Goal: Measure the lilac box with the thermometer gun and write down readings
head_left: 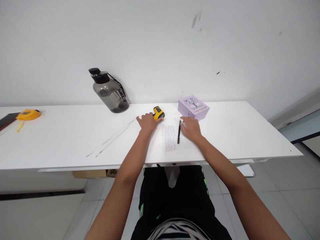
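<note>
My left hand (147,122) rests palm down on the white table, with a yellow-and-black hand tool (158,112) between its thumb and index finger. The rest of that tool is hidden under the hand. My right hand (191,128) lies at the near side of a lilac tea box (193,107), index finger and thumb apart. Just left of its thumb is a black pen (179,133), lying on the table; whether the thumb touches it I cannot tell. A small sheet of paper (169,138) with handwriting lies between my hands.
A grey translucent bottle (110,95) with a black lid stands by the wall. Far left are a yellow tape measure (28,114) and a dark flat object (10,120). The table's front edge (82,166) runs close to my body.
</note>
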{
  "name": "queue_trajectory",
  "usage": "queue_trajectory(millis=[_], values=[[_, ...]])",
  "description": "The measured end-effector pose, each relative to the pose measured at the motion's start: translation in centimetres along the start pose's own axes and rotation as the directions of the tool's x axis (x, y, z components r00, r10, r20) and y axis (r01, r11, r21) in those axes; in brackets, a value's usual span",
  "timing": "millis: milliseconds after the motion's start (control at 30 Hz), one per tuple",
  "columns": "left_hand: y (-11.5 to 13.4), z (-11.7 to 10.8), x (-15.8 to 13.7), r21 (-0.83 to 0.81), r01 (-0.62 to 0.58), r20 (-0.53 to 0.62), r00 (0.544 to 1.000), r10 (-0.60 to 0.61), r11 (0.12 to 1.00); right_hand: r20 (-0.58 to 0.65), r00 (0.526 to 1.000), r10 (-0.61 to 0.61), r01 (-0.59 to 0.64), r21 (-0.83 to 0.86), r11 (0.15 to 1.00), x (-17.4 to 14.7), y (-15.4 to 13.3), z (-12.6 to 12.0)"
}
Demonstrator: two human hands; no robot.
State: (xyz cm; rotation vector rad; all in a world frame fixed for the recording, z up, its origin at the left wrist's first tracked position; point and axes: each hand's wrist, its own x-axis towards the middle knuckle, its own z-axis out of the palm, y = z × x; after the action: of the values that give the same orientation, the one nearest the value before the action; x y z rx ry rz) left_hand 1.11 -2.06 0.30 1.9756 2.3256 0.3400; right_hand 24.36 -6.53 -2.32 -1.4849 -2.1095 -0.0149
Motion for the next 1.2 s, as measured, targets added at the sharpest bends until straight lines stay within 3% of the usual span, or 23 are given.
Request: queue_trajectory(millis=[100,200,367,533,700,867,933,1000,1100,1200], values=[[0.0,0.2,0.0,-0.014,-0.009,-0.031,0.999,0.009,1.0,-0.204,0.975,0.087,-0.093,-0.018,0.996,0.5,0.4,-0.9],[0.1,0.3,0.0,-0.04,-0.023,-0.039,0.999,0.021,0.999,-0.324,0.909,0.263,-0.269,0.028,0.963,0.9,1.9,-1.4],[0.0,0.4,0.1,-0.086,-0.003,-0.046,0.999,-0.001,0.996,-0.201,0.834,0.514,-0.494,0.143,0.858,1.2,4.7,-0.7],[0.0,0.2,0.3,-0.242,0.004,-0.044,0.999,-0.015,0.97,-0.143,0.815,0.561,-0.531,0.201,0.823,1.4,4.9,-0.3],[0.5,-0.1,-0.3,-0.535,-0.015,-0.035,0.999,-0.004,0.844,-0.134,0.818,0.56,-0.526,0.222,0.821,1.5,4.0,-0.9],[0.9,0.3,-0.5,-0.777,-0.085,-0.079,0.996,0.038,0.624,-0.176,0.75,0.637,-0.506,0.467,0.725,1.1,3.1,-1.7],[1.1,0.4,-0.4,-0.886,-0.022,-0.014,1.0,0.021,0.463,-0.191,0.72,0.667,-0.461,0.587,0.666,0.9,3.0,-1.8],[1.5,0.3,-0.4,-0.965,0.083,0.103,0.992,0.07,0.25,-0.171,0.699,0.694,-0.397,0.714,0.576,0.8,3.1,-1.6],[2.0,-0.1,-0.6,-0.968,0.252,0.239,0.932,0.272,-0.015,-0.056,0.708,0.704,-0.279,0.894,0.351,1.1,3.2,-1.3],[2.3,-0.7,-1.2,-0.91,0.397,0.296,0.825,0.482,-0.12,0.016,0.744,0.668,-0.168,0.972,0.164,1.4,2.6,-1.5]])
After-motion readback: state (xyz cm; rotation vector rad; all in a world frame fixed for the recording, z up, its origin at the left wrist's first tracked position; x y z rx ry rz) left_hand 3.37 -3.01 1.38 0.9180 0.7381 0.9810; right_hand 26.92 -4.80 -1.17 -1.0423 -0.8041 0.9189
